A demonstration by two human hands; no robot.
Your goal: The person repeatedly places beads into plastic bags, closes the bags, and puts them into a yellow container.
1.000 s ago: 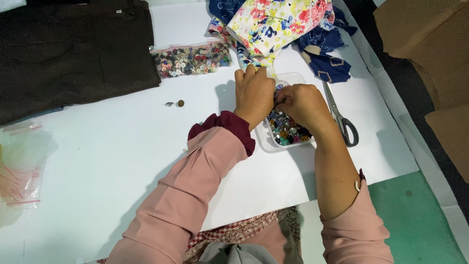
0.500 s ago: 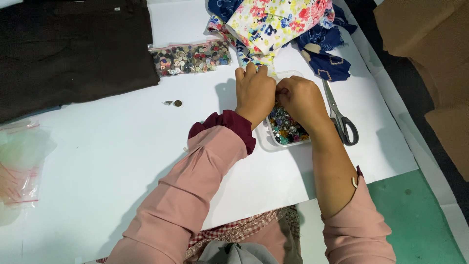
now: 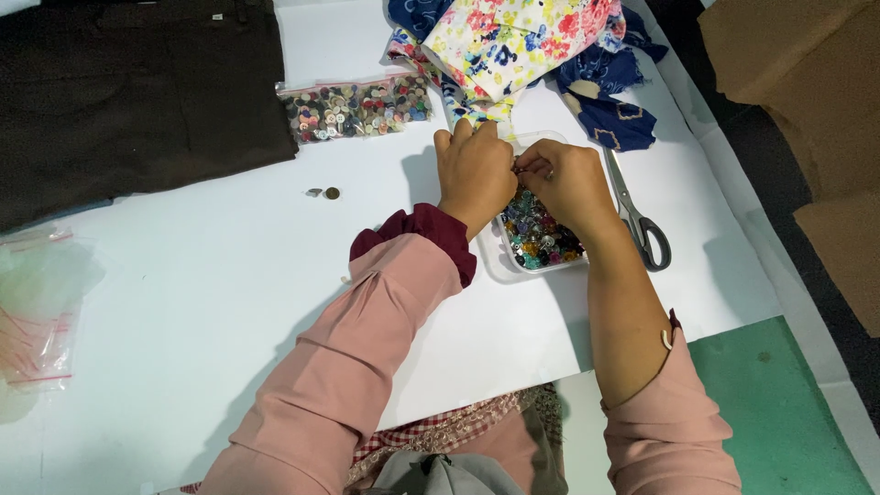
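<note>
Hardly anything has shifted since the earlier frames: both hands stay bunched over the far end of the clear plastic tray [image 3: 510,259], and only the fingers seem to have drawn a little closer together. My left hand [image 3: 475,171] is curled, knuckles up, with its fingertips meeting those of my right hand [image 3: 566,179]. Something small is pinched between them, but I cannot tell what it is, nor which hand really has it (the knuckles hide the contact).

That tray sits on the white paper sheet [image 3: 183,302], filled with mixed coloured beads or buttons [image 3: 541,236], its far half covered by my hands. Just right of it lie grey-handled scissors [image 3: 636,215], blades pointing away from me. Beyond the hands a heap of floral and navy fabric [image 3: 513,46] crowds the tray's far edge. A zip bag of buttons [image 3: 357,108] lies to the left of that, beside dark brown cloth [image 3: 128,92]. Two loose small buttons [image 3: 325,193] rest on the sheet, well apart from the tray. Crumpled clear bags [image 3: 37,312] sit at the left edge.
</note>
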